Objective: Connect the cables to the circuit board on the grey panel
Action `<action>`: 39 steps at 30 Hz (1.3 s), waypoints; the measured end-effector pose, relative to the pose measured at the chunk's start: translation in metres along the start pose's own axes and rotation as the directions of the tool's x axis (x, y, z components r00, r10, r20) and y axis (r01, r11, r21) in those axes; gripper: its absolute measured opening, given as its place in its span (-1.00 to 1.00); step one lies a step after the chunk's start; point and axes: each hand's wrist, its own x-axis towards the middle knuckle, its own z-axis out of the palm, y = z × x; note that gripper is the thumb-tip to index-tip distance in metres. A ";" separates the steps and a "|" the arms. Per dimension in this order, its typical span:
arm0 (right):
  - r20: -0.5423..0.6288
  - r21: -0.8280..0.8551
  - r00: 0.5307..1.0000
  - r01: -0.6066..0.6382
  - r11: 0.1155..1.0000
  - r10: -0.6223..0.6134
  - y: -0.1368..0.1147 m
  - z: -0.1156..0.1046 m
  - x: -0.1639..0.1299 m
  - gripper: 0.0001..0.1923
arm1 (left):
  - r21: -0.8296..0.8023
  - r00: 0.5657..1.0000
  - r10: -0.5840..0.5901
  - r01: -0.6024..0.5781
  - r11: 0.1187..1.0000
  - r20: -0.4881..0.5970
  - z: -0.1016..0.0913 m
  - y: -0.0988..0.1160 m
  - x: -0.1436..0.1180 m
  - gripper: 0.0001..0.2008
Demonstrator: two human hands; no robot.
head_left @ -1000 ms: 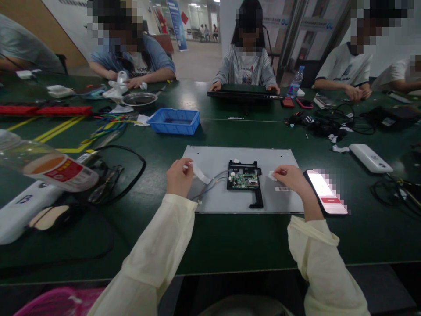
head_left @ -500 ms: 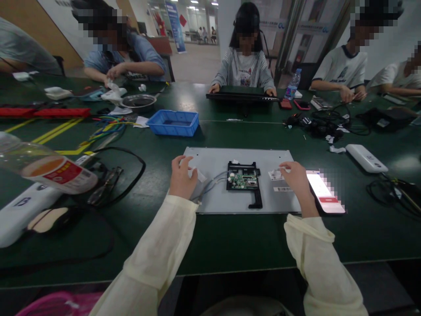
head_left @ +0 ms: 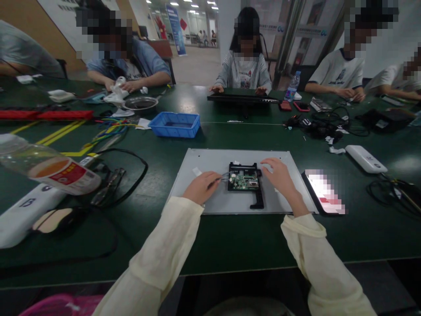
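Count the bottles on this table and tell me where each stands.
2: a red-labelled bottle left of the left hand, and a clear bottle across the table, right of the dark monitor. Others could be hidden.

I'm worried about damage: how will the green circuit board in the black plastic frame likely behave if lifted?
The green circuit board is probably fragile, its components exposed. The black plastic frame seems stiff, though its narrow strip might flex. Thin cables at its left side could tug.
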 end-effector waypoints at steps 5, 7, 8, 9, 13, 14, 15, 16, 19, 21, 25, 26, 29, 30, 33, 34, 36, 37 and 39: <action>0.168 0.004 0.981 0.098 0.995 -0.097 -0.019 0.018 0.026 -0.71 | -0.029 0.999 -0.010 0.009 1.000 -0.040 -0.001 -0.001 0.000 -0.75; 0.227 0.002 0.967 0.120 0.993 -0.117 -0.025 0.028 0.037 -0.70 | -0.023 0.999 -0.016 0.015 1.000 -0.034 0.000 -0.003 -0.001 -0.75; 0.248 -0.001 0.961 0.123 0.992 -0.119 -0.027 0.033 0.041 -0.70 | -0.017 1.000 -0.018 0.018 1.000 -0.024 0.000 -0.003 -0.001 -0.75; 0.265 -0.007 0.957 0.121 0.993 -0.115 -0.028 0.038 0.044 -0.70 | -0.010 1.000 -0.019 0.019 1.000 -0.013 0.001 -0.004 -0.001 -0.75; 0.296 -0.057 0.951 0.108 0.992 -0.087 -0.032 0.053 0.051 -0.76 | 0.007 1.000 -0.006 0.006 1.000 0.004 0.004 -0.007 -0.001 -0.75; 0.292 -0.074 0.953 0.108 0.991 -0.082 -0.032 0.055 0.052 -0.77 | 0.011 1.000 -0.002 0.002 1.000 0.004 0.004 -0.008 -0.001 -0.75; 0.288 -0.089 0.954 0.109 0.990 -0.079 -0.032 0.056 0.052 -0.78 | 0.016 1.000 0.002 -0.002 1.000 0.003 0.005 -0.008 -0.001 -0.75; 0.286 -0.103 0.955 0.108 0.989 -0.075 -0.033 0.057 0.052 -0.78 | 0.022 1.000 0.007 -0.007 1.000 0.003 0.005 -0.008 -0.001 -0.75; 0.298 -0.128 0.952 0.112 0.985 -0.069 -0.033 0.058 0.052 -0.77 | 0.042 1.000 0.020 -0.020 0.999 0.008 0.005 -0.009 -0.001 -0.75; 0.304 -0.130 0.949 0.122 0.984 -0.078 -0.033 0.058 0.051 -0.76 | 0.058 1.000 0.027 -0.028 0.998 0.013 0.005 -0.009 -0.001 -0.75; 0.294 -0.111 0.952 0.125 0.986 -0.087 -0.031 0.059 0.051 -0.77 | 0.061 0.999 0.030 -0.031 0.998 0.016 0.006 -0.011 -0.001 -0.74; 0.289 -0.097 0.953 0.121 0.988 -0.088 -0.030 0.059 0.051 -0.78 | 0.057 0.999 0.027 -0.028 0.998 0.017 0.006 -0.011 -0.001 -0.75; 0.245 -0.058 0.967 0.093 0.994 -0.076 -0.027 0.052 0.053 -0.78 | 0.049 1.000 0.023 -0.024 0.999 0.021 0.006 -0.011 -0.001 -0.75; 0.221 -0.061 0.973 0.079 0.995 -0.064 -0.025 0.048 0.052 -0.77 | 0.047 0.999 0.025 -0.026 0.999 0.020 0.006 -0.011 -0.001 -0.75; 0.139 -0.130 0.990 0.037 0.991 -0.018 -0.014 0.027 0.047 -0.75 | 0.047 0.999 0.030 -0.030 0.998 0.013 0.005 -0.010 -0.002 -0.75; 0.113 -0.164 0.994 0.024 0.986 -0.006 -0.009 0.019 0.043 -0.74 | 0.050 1.000 0.029 -0.029 0.998 0.013 0.005 -0.010 -0.002 -0.75; 0.062 -0.229 0.998 -0.016 0.973 0.031 0.004 0.004 0.034 -0.74 | 0.054 1.000 0.027 -0.028 0.998 0.014 0.005 -0.010 -0.002 -0.75; 0.051 -0.249 0.998 -0.030 0.968 0.044 0.012 -0.002 0.028 -0.73 | 0.056 1.000 0.027 -0.028 0.998 0.016 0.005 -0.011 -0.002 -0.75; 0.074 -0.280 0.995 -0.048 0.959 0.071 0.026 -0.010 0.017 -0.72 | 0.063 0.999 0.026 -0.027 0.998 0.020 0.005 -0.011 -0.002 -0.75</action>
